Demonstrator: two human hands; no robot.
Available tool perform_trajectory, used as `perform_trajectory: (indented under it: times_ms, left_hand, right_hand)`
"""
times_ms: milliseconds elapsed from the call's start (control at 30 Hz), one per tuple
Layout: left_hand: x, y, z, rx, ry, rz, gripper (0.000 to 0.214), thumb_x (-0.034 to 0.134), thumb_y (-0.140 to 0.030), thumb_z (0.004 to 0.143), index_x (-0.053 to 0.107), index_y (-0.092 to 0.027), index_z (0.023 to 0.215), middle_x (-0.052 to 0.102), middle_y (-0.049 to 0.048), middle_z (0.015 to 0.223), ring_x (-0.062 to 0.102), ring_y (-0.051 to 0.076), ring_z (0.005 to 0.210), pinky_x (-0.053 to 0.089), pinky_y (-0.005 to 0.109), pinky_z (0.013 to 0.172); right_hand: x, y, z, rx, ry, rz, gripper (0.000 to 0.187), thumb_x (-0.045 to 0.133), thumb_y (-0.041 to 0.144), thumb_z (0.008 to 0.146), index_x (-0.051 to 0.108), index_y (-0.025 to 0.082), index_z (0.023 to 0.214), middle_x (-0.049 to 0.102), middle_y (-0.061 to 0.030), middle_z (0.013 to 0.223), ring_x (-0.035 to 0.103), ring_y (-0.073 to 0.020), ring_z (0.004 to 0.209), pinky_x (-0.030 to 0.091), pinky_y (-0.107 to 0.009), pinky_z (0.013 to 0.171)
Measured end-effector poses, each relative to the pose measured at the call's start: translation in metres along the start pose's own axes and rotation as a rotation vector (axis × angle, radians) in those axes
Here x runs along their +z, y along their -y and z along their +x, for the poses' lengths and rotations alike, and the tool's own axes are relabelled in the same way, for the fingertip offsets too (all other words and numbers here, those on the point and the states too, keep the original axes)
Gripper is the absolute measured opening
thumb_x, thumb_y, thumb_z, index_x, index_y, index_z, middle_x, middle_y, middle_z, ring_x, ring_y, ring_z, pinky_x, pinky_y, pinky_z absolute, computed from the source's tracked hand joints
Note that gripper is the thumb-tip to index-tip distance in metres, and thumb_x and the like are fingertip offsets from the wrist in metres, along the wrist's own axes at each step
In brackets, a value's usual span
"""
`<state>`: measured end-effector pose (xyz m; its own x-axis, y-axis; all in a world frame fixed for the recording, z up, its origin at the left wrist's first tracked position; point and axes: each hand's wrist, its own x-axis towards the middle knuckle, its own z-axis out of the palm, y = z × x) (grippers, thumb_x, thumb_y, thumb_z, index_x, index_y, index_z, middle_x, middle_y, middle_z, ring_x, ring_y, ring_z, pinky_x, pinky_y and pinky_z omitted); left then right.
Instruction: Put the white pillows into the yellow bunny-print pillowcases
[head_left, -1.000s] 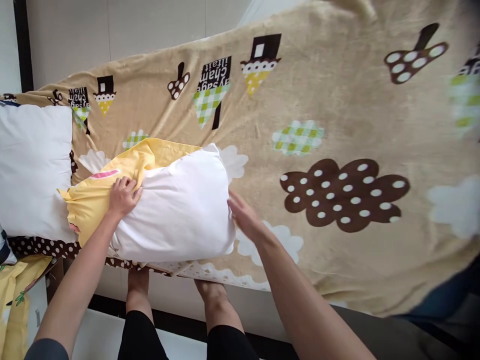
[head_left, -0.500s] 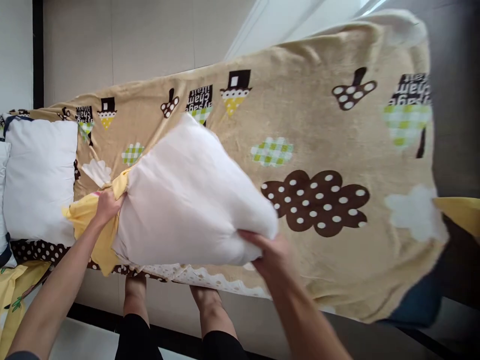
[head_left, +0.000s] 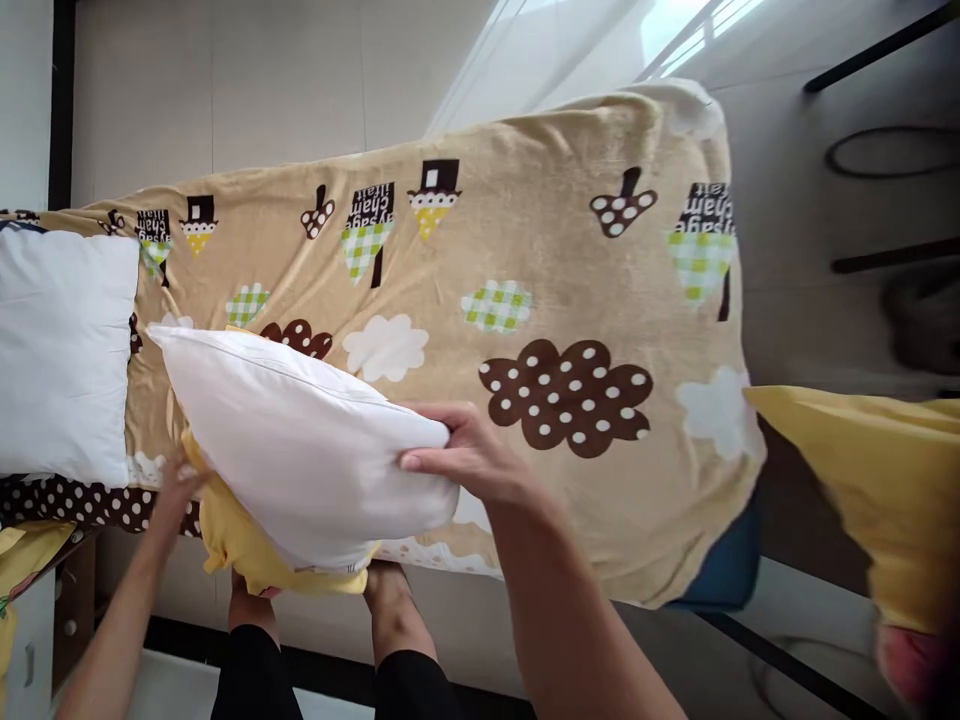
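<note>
A white pillow [head_left: 300, 440] is tilted above the bed, one corner pointing to the left. My right hand [head_left: 469, 455] is closed around its right end, thumb on the near face and fingers behind. Yellow cloth that looks like a pillowcase [head_left: 255, 540] hangs bunched under the pillow's lower left side, partly hidden by it. My left hand [head_left: 178, 485] is at the cloth's left edge, its fingers smeared by motion, so whether they grip it is unclear. Below them is a beige patterned blanket [head_left: 570, 280] spread over the bed.
Another white pillow [head_left: 64, 350] lies at the bed's left end. A yellow cloth item [head_left: 847, 450] juts in at the right. A cabinet [head_left: 34, 640] with yellow fabric on top stands at lower left. Dark metal legs [head_left: 885, 45] and tiled floor [head_left: 285, 80] surround the bed.
The white pillow has moved left and turned, with its right end still in my right hand. My left hand has dropped lower and left. The yellow cloth now hangs beneath the pillow.
</note>
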<state>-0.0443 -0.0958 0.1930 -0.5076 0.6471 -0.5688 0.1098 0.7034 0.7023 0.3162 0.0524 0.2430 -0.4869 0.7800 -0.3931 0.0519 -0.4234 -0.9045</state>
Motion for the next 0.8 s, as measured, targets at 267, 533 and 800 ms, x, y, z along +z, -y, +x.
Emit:
perform_trajectory:
  times_ms: [267,533,800]
  left_hand:
    - [-0.013,-0.168,-0.009,0.253,0.571,0.105,0.107,0.061,-0.078,0.061,0.035,-0.023,0.149,0.045,0.0160,0.148,0.045,0.038,0.133,0.046,0.052,0.102]
    - [0.046,-0.156,-0.065,0.571,0.701,0.513,0.046,0.059,-0.015,0.067,0.069,-0.024,0.111,0.070,0.0037,0.117,0.063,0.024,0.110,0.046,0.037,0.100]
    - [0.045,-0.125,-0.098,0.658,0.660,1.012,0.016,0.054,-0.020,0.073,0.064,-0.022,0.085,0.067,0.0063,0.078,0.061,0.025,0.076,0.041,0.036,0.067]
  right_hand:
    - [0.027,0.028,-0.035,-0.221,0.330,-0.107,0.029,0.077,0.040,0.075,0.077,0.025,0.100,0.076,-0.0046,0.081,0.070,-0.0188,0.071,0.056,-0.029,0.069]
    - [0.083,-0.013,-0.087,-0.165,-0.463,-0.399,0.040,0.070,0.037,0.078,0.067,0.029,0.118,0.069,-0.0050,0.098,0.066,-0.0203,0.086,0.055,-0.029,0.073]
    - [0.100,-0.020,-0.123,0.042,-0.576,-0.102,0.105,0.069,0.061,0.072,0.016,0.025,0.155,0.053,-0.0158,0.139,0.057,-0.0335,0.122,0.050,-0.045,0.096]
